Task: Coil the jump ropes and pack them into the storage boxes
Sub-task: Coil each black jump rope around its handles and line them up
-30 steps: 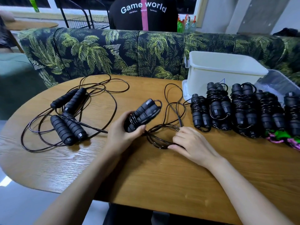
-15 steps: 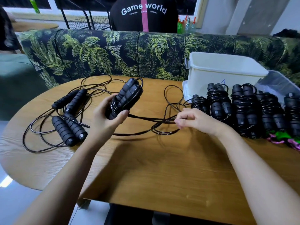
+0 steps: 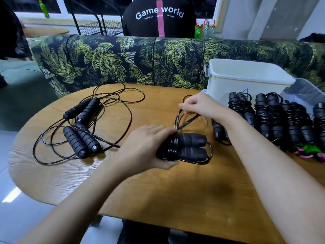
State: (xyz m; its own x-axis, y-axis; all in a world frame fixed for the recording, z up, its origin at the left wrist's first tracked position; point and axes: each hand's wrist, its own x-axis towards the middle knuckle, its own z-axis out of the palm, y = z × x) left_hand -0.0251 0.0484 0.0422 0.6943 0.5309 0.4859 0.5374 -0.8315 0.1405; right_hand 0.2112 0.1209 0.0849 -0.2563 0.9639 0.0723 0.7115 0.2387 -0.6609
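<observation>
On the wooden table (image 3: 158, 199) a white storage box (image 3: 246, 85) stands at the far right. A row of coiled ropes (image 3: 270, 118) lies just in front of it, not yet packed. Two loose ropes (image 3: 82, 127) sprawl well apart to the left, with their cords unwound. The rope in hand (image 3: 191, 147) lies near the table's middle, its two black handles side by side and a few turns of cord already round their left end. It is probably light. The ribbed handles look soft and easy to grip, while the thin glossy cord (image 3: 186, 120) looks springy and slick, likely to loosen if tension drops. The paired handles seem the best place to hold it, over the wraps, with the free cord kept taut. The left hand (image 3: 146, 148) does this, its fingers and thumb clamped round the wrapped end. The right hand (image 3: 198, 106), lifted near the box, pinches the slack loops between curled fingers.
</observation>
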